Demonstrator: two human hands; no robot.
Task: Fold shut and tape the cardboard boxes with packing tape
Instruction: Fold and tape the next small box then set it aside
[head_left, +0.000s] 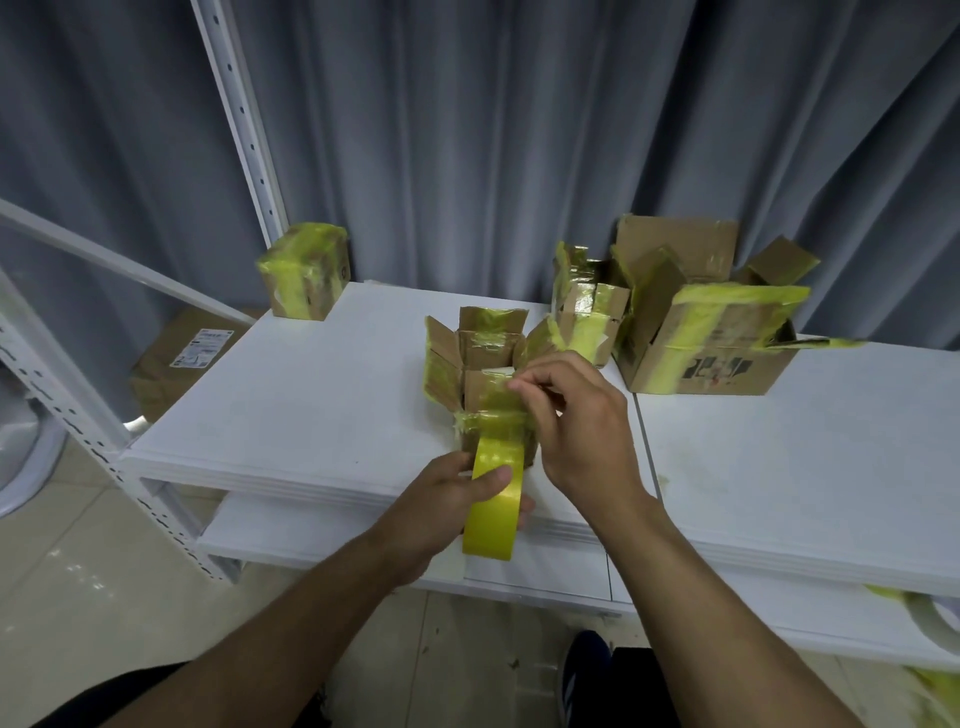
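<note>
**Q:** What feeds the tape?
**A:** The left hand grips the tape roll, thumb across its outer face. It is just in front of the open box, off the near edge of the white shelf. The roll is probably held low so that the tape strip runs taut up the box's near wall.

**Q:** And the other hand?
**A:** The right hand is at the box's near-right side, fingers curled. Thumb and forefinger pinch the strip at the near top edge. Its likely purpose is to anchor the tape while the roll pulls against it. The hands are apart, joined only by the strip.

**Q:** What is the box's status?
**A:** It stands on the shelf with its flaps open. Folding is not yet done.

**Q:** What lies beyond it?
**A:** Behind-right of the box are a small open carton and a large open carton. Behind-left, a taped box sits well apart, presumably finished. A grey curtain hangs behind them all.
</note>
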